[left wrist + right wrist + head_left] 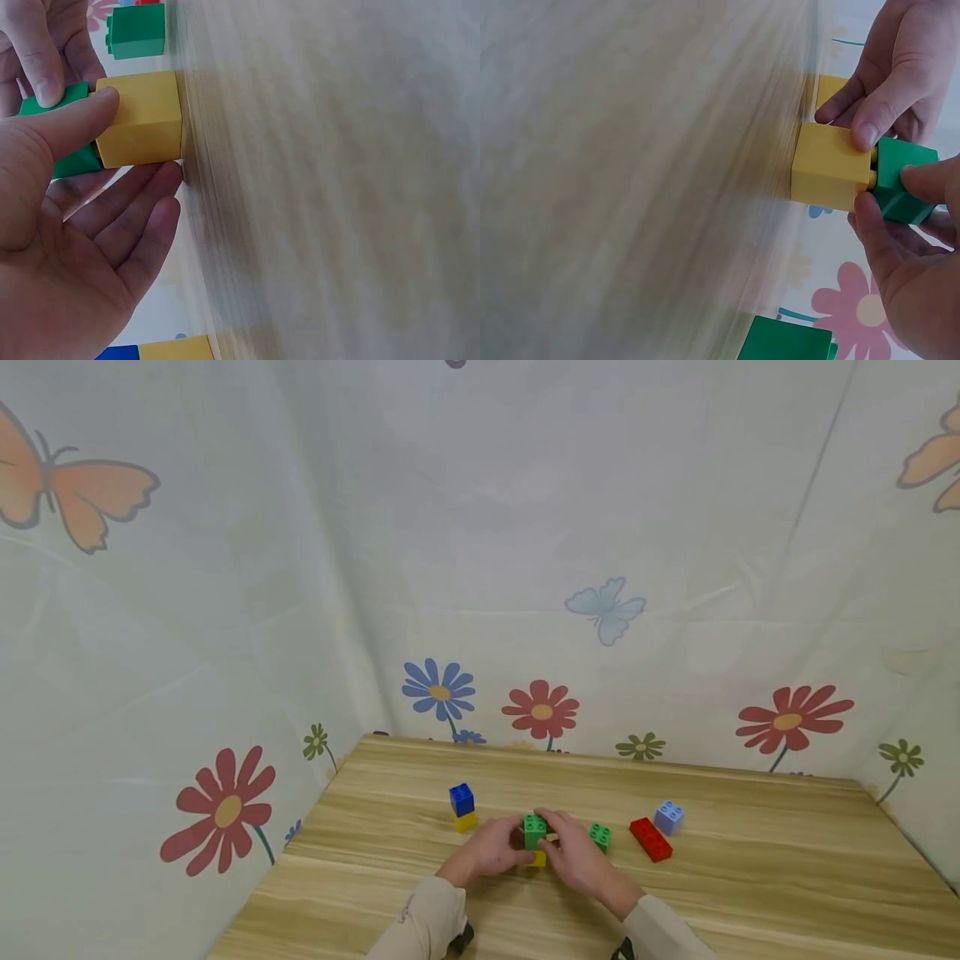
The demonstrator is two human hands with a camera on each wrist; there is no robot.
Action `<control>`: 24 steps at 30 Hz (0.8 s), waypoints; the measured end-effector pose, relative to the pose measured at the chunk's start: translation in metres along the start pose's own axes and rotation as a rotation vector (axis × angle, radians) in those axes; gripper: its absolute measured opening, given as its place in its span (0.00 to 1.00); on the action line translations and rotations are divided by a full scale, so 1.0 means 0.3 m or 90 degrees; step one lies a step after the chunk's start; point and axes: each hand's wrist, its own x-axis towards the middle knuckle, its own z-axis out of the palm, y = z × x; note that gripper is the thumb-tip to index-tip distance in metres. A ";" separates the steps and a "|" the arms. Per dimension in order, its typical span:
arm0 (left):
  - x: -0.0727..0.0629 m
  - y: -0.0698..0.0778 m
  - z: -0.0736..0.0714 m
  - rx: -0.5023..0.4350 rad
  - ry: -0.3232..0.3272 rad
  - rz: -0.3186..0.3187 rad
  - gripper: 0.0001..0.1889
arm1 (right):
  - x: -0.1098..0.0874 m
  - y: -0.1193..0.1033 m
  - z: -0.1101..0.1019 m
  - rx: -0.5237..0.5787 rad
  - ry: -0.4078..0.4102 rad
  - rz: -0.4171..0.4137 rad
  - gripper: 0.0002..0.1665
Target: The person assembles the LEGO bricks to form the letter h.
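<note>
A green brick [535, 832] sits over a yellow brick [829, 165] that stands on the table, between both hands. In the right wrist view some yellow studs show in a narrow gap, and the green brick looks slightly tilted. My left hand [497, 847] holds the yellow brick, its thumb on the near side close to the seam and its other fingers behind. My right hand [576, 853] pinches the green brick between thumb and fingers. Just right of that hand is another green brick [600, 836], partly hidden by it in the head view.
On the wooden table [750, 877], a dark blue brick [462, 799] is stacked on a yellow brick [465, 822] to the left. A long red brick [651, 840] and a light blue brick [669, 817] lie to the right. Behind hangs a flower-printed curtain [487, 527].
</note>
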 end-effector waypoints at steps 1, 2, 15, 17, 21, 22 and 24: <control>0.000 0.000 0.000 0.000 -0.001 -0.002 0.18 | 0.000 0.000 0.000 0.001 0.000 0.002 0.28; 0.000 0.000 0.001 0.002 0.000 -0.002 0.18 | 0.000 -0.001 -0.001 0.003 -0.001 0.003 0.28; -0.003 0.001 0.002 -0.005 0.002 -0.005 0.16 | -0.004 -0.002 -0.001 -0.001 -0.002 -0.009 0.27; -0.003 0.001 0.003 -0.003 0.003 -0.005 0.16 | -0.005 0.000 0.001 -0.003 0.000 -0.013 0.27; -0.001 -0.001 0.004 0.003 0.002 -0.008 0.16 | -0.003 0.003 0.004 -0.008 0.002 -0.016 0.27; -0.001 0.000 0.004 0.005 0.001 -0.009 0.16 | -0.003 0.004 0.004 -0.011 0.002 -0.017 0.27; 0.000 -0.001 0.003 0.008 0.001 -0.007 0.17 | -0.001 0.006 0.004 -0.018 0.001 -0.020 0.27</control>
